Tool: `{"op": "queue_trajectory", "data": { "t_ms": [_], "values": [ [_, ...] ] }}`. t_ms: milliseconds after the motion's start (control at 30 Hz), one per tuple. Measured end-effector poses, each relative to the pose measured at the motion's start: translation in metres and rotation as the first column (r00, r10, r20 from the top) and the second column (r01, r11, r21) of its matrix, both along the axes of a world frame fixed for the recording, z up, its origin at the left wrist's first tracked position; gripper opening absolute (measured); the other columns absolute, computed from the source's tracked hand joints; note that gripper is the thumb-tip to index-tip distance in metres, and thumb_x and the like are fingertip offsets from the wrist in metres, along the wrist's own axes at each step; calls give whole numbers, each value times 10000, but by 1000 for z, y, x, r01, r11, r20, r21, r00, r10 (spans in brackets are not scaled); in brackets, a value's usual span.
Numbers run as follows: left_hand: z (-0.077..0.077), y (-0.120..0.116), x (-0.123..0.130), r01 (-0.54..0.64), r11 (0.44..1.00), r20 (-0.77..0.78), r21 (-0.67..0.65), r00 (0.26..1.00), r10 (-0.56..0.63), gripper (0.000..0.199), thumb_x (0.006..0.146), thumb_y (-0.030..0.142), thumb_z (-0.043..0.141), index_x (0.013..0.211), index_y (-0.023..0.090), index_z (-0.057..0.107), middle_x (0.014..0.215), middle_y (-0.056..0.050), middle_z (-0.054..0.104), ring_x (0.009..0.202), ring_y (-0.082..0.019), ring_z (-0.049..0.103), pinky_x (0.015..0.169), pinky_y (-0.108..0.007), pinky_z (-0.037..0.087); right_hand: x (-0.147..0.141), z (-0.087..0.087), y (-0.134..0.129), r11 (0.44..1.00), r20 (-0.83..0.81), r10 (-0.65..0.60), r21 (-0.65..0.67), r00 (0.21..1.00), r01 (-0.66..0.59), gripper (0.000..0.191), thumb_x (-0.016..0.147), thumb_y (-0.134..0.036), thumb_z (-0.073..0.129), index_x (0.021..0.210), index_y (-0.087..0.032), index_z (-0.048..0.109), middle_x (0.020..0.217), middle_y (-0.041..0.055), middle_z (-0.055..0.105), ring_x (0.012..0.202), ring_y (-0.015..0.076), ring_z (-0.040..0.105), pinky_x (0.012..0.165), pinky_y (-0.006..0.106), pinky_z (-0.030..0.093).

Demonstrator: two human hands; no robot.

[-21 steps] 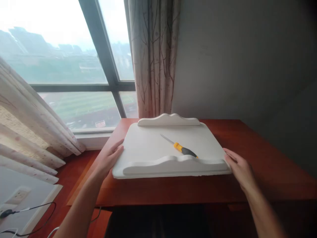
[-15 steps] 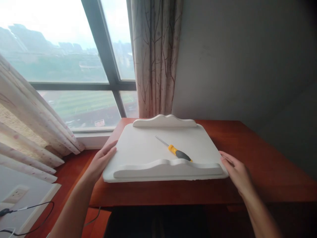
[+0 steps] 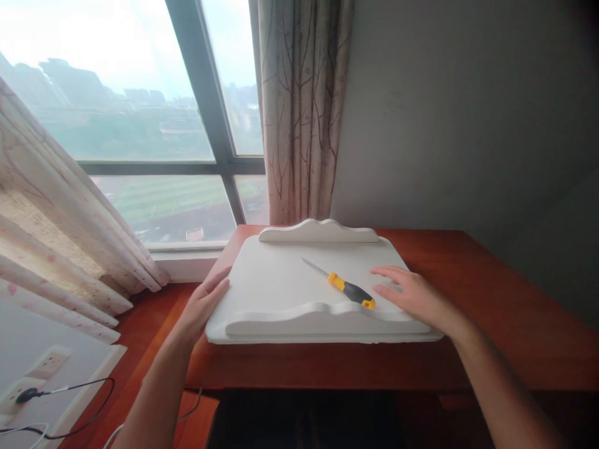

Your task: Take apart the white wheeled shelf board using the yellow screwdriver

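Screwdriver (image 3: 337, 282) lies on the white board (image 3: 266, 280), right of middle, tip toward the far left corner, handle end by the raised strip (image 3: 322, 319) along the near edge. Your right hand (image 3: 414, 296) is over the board's right side, near the handle, thumb and fingers parted, holding nothing. Your left hand (image 3: 206, 302) touches the left edge; can't tell if gripping. Desk (image 3: 491, 312) underneath.

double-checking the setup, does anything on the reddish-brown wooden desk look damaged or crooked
Possibly: the near edge of the white rectangular board has a small uneven spot right of centre, perhaps a chip. Nothing looks spilled; the yellow-and-black screwdriver simply lies diagonally on the board.
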State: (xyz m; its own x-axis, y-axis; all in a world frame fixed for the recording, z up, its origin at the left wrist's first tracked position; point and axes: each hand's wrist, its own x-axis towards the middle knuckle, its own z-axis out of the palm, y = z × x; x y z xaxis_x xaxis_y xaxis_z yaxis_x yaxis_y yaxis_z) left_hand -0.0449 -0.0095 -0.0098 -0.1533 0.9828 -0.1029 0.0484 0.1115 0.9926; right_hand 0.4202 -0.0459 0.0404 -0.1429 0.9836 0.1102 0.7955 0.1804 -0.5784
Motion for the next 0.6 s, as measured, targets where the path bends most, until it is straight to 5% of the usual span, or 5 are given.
{"op": "queue_trajectory", "data": {
  "t_ms": [133,300,400,600],
  "values": [
    [1,-1,2,-4,1000,62,-25,998,5,894,637,572,887,1392,164,638,1238,-131,746,1010,-270,721,684,-232,568,-40,18,13,988,95,152,-30,984,-150,475,910,-500,590,1279,-225,709,1380,96,657,1271,296,602,1066,398,467],
    [2,-4,6,-22,999,134,-47,991,28,903,621,547,907,1392,165,634,1201,-122,761,951,-247,739,656,-211,566,-59,22,21,958,104,279,-93,955,-270,368,873,-461,652,1167,-268,759,1124,68,753,954,249,690,817,319,512],
    [3,-5,7,-32,998,153,-54,987,39,895,612,532,915,1381,164,642,1189,-121,766,929,-246,746,644,-213,570,-59,18,23,967,35,234,-117,972,-229,307,885,-460,667,1104,-272,770,1018,33,762,922,250,689,755,301,510],
    [2,-5,7,-32,997,167,-70,985,44,896,625,510,914,1402,170,623,1129,-118,783,867,-244,757,608,-222,569,-44,11,20,986,-32,135,-97,990,-138,329,971,-437,637,1194,-203,695,1252,51,666,1085,265,650,911,386,566]
  ]
}}
